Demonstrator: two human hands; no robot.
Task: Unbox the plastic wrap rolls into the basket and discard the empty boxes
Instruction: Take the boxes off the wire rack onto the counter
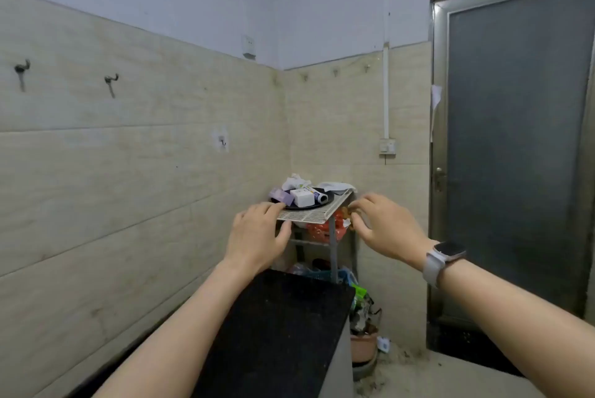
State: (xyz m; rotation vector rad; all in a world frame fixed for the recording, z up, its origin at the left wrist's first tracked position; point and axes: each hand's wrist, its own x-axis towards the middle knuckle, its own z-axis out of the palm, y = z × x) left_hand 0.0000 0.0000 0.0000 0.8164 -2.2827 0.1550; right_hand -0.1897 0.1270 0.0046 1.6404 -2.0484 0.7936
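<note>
A metal rack stands in the tiled corner, and its white wire top shelf (317, 214) carries a dark round tray (325, 203). On the tray lie a white box (302, 197), a purple box (281, 196), a roll with a printed label (317, 194) and crumpled white wrapping (294, 181). My left hand (257, 236) reaches the shelf's near left edge, fingers spread, thumb under the rim. Beside the shelf's right edge, my right hand (383, 225) is open with curled fingers and holds nothing. A blue basket (322, 274) shows on the rack's lower level.
A black countertop (283, 333) runs below my arms up to the rack. A red bag (325, 228) sits under the top shelf. Green packets (359, 296) and a terracotta pot (363, 344) stand on the floor. A frosted glass door (515, 140) is at the right.
</note>
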